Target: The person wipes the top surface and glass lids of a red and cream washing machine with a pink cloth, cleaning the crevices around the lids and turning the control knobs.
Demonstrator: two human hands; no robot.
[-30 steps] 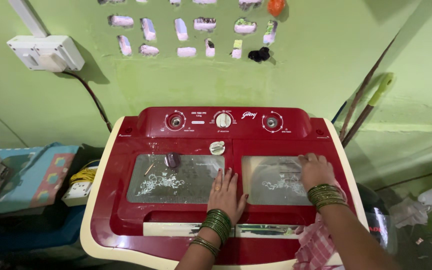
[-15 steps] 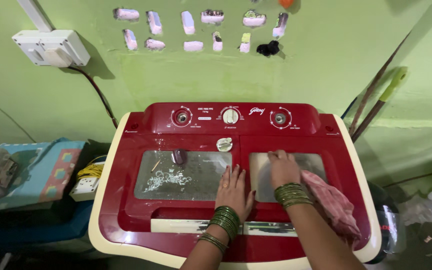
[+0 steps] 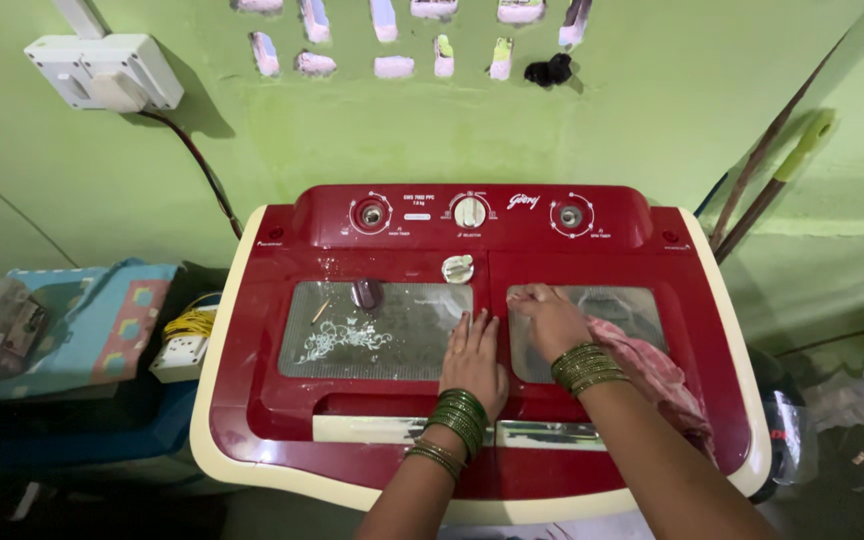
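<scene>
Twin-tub washer (image 3: 252,400) lid wiped — pink cloth (image 3: 652,370) moved leftward.
Right hand (image 3: 550,318), fingers curled on cloth, was shifted toward the lid's left edge; left hand (image 3: 474,355) was kept flat, fingers spread, empty.

You are standing in a home's washing corner. A red and cream twin-tub washing machine (image 3: 472,340) sits against a green painted wall (image 3: 352,130) pierced with small vent holes (image 3: 392,67). A white switch box (image 3: 107,70) with a trailing cable hangs on that wall, long-handled cleaning tools (image 3: 772,170) lean beside it, and household clutter lies on a low shelf (image 3: 62,330).
</scene>
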